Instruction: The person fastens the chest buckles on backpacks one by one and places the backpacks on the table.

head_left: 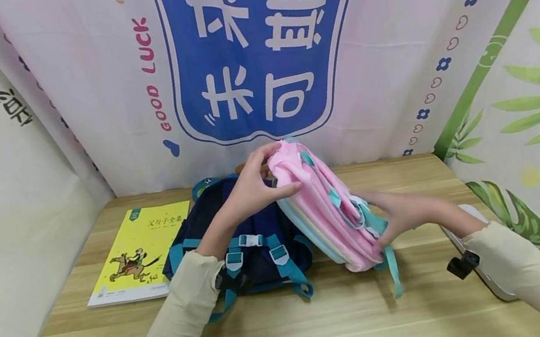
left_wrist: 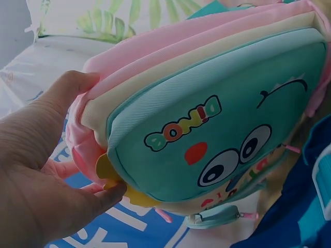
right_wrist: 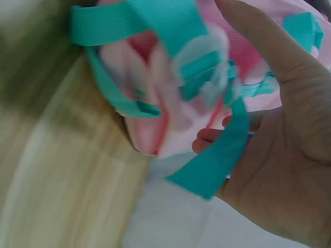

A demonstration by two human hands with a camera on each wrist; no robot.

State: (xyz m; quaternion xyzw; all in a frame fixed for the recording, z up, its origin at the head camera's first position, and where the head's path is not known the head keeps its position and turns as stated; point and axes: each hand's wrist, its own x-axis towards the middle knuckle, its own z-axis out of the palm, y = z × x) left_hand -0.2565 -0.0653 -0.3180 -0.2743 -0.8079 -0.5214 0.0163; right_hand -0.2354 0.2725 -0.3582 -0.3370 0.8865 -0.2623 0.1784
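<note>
head view: wooden table point(head_left: 285, 331) ringed by printed cloth walls point(head_left: 14, 191).

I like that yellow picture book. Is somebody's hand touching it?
No. The yellow paperback book lies alone on the wooden table; both hands hold the pink fabric backpack.

My right hand point(right_wrist: 279, 155) fills the right side of the view, palm open toward the pink backpack point(right_wrist: 165, 88), thumb lying up along its far right edge. My fingertips point(right_wrist: 207, 139) curl in under the pink fabric, touching it. A teal strap point(right_wrist: 217, 155) hangs down across my palm, and another teal loop wraps the bag's left end. The wooden table point(right_wrist: 57, 170) lies to the left, blurred.
</note>
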